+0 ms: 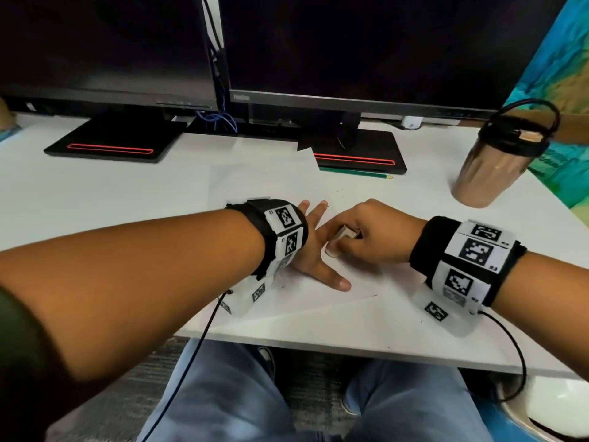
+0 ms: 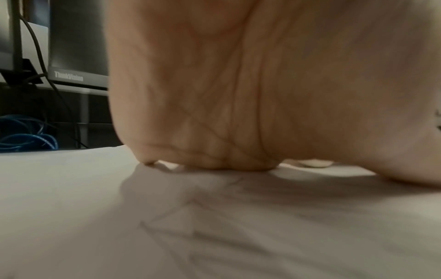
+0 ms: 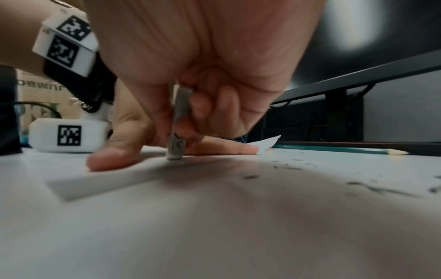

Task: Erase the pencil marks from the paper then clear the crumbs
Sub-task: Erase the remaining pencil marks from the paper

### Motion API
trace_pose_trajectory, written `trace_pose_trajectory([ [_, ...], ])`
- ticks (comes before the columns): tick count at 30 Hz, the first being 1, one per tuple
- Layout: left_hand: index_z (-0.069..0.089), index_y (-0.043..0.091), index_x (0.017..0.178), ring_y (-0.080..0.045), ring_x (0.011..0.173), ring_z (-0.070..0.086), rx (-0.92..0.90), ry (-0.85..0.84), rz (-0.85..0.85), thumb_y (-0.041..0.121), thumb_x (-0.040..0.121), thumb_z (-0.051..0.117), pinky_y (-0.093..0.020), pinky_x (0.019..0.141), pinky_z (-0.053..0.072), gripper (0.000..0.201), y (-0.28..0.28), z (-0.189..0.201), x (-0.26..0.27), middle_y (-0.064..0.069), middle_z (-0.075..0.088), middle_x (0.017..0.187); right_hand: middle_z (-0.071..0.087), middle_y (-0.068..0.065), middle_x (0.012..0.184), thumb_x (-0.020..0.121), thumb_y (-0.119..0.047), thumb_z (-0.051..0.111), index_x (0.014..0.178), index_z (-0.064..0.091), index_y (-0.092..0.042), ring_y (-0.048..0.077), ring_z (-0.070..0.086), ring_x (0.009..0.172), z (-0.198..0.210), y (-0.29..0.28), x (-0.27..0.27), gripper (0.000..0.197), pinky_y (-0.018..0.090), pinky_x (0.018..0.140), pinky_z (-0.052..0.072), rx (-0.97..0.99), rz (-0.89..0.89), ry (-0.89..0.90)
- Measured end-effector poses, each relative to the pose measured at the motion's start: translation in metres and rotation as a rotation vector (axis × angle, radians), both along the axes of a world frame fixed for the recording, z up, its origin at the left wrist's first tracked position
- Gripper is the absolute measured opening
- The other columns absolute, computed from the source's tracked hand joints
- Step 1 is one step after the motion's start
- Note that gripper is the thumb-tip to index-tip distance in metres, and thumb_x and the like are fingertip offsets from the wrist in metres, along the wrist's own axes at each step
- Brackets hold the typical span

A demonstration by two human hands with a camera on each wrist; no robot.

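A white sheet of paper (image 1: 255,180) lies on the desk in front of me. My left hand (image 1: 314,247) lies flat on it with fingers spread, holding it down. My right hand (image 1: 360,234) grips a small white eraser (image 1: 342,235), whose lower end (image 3: 175,151) presses on the paper right beside my left thumb (image 3: 114,156). Faint pencil lines (image 2: 190,213) show on the paper under my left palm (image 2: 238,94). Dark eraser crumbs (image 3: 372,186) lie scattered on the sheet to the right of the eraser.
A green pencil (image 1: 357,173) lies at the foot of the right monitor stand (image 1: 360,154). A copper tumbler (image 1: 490,167) with a black lid stands at the right. Two monitors fill the back of the desk, with blue cables (image 1: 220,119) between them. The desk's front edge (image 1: 350,349) is near my wrists.
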State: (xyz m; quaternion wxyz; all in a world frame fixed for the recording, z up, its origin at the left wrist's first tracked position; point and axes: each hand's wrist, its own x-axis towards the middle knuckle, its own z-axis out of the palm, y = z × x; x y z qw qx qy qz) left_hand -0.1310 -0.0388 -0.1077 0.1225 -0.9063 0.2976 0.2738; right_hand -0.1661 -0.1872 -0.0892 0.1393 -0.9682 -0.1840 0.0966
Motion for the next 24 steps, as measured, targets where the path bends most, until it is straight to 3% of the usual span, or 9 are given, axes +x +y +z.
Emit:
trace_pose_trajectory([
  [3, -0.032, 0.033, 0.148, -0.034, 0.147, -0.029, -0.013, -0.002, 0.006, 0.091, 0.069, 0.049, -0.062, 0.119, -0.005, 0.127, 0.001, 0.0, 0.0, -0.003, -0.038, 0.157, 0.059, -0.005, 0.069, 0.091, -0.027, 0.056, 0.101, 0.07, -0.017, 0.008, 0.051, 0.063, 0.001, -0.004, 0.004, 0.02, 0.028, 0.062, 0.045, -0.065, -0.042, -0.11],
  [6, -0.024, 0.037, 0.151, -0.034, 0.145, -0.032, 0.009, 0.021, 0.009, 0.091, 0.068, 0.048, -0.064, 0.118, -0.004, 0.123, 0.001, 0.0, 0.003, -0.004, -0.04, 0.156, 0.06, -0.001, 0.064, 0.09, -0.029, 0.059, 0.1, 0.072, -0.023, 0.012, 0.054, 0.059, -0.001, 0.003, -0.004, 0.017, 0.032, 0.063, 0.05, 0.01, 0.058, -0.033],
  [10, -0.031, 0.038, 0.147, -0.034, 0.146, -0.03, -0.01, 0.007, 0.015, 0.093, 0.066, 0.049, -0.064, 0.118, -0.004, 0.127, 0.001, -0.002, 0.004, -0.003, -0.039, 0.157, 0.07, 0.002, 0.077, 0.089, -0.031, 0.06, 0.101, 0.072, -0.025, 0.016, 0.062, 0.07, 0.0, -0.004, 0.005, 0.018, 0.039, 0.07, 0.055, 0.02, -0.038, -0.073],
  [14, -0.027, 0.04, 0.149, -0.035, 0.146, -0.031, -0.016, 0.011, 0.01, 0.093, 0.066, 0.049, -0.062, 0.117, -0.007, 0.125, 0.001, -0.005, 0.005, -0.003, -0.038, 0.157, 0.066, 0.001, 0.071, 0.089, -0.028, 0.061, 0.101, 0.073, -0.029, 0.011, 0.056, 0.062, -0.001, 0.001, -0.005, 0.017, 0.032, 0.065, 0.052, 0.054, 0.048, 0.007],
  [17, -0.03, 0.04, 0.148, -0.035, 0.147, -0.028, -0.039, -0.007, 0.013, 0.093, 0.065, 0.049, -0.061, 0.116, -0.006, 0.127, 0.002, -0.005, 0.005, -0.003, -0.036, 0.159, 0.07, 0.004, 0.078, 0.088, -0.026, 0.06, 0.103, 0.073, -0.03, 0.016, 0.06, 0.068, 0.0, -0.004, 0.003, 0.02, 0.034, 0.067, 0.053, 0.061, -0.027, -0.029],
  [20, -0.031, 0.039, 0.147, -0.035, 0.147, -0.027, -0.045, -0.013, 0.016, 0.094, 0.064, 0.05, -0.062, 0.116, -0.006, 0.128, 0.001, -0.006, 0.005, -0.003, -0.036, 0.159, 0.07, -0.009, 0.077, 0.089, -0.026, 0.06, 0.099, 0.073, -0.022, 0.009, 0.061, 0.071, 0.0, -0.007, 0.004, 0.017, 0.033, 0.072, 0.054, 0.009, -0.044, -0.074],
  [22, -0.029, 0.039, 0.149, -0.035, 0.147, -0.028, -0.037, -0.011, 0.015, 0.094, 0.063, 0.049, -0.062, 0.116, -0.006, 0.128, 0.001, -0.007, 0.006, -0.003, -0.036, 0.159, 0.062, -0.027, 0.065, 0.088, -0.026, 0.063, 0.091, 0.071, -0.028, -0.001, 0.057, 0.064, 0.001, -0.002, -0.007, 0.009, 0.013, 0.062, 0.044, 0.047, 0.03, -0.008],
  [24, -0.029, 0.039, 0.149, -0.035, 0.147, -0.027, -0.042, -0.012, 0.02, 0.095, 0.062, 0.049, -0.062, 0.116, -0.006, 0.129, 0.002, -0.007, 0.007, -0.002, -0.035, 0.159, 0.055, -0.031, 0.056, 0.088, -0.024, 0.064, 0.089, 0.071, -0.034, -0.004, 0.053, 0.06, 0.005, -0.004, -0.011, 0.012, 0.01, 0.054, 0.036, 0.076, 0.022, 0.012],
])
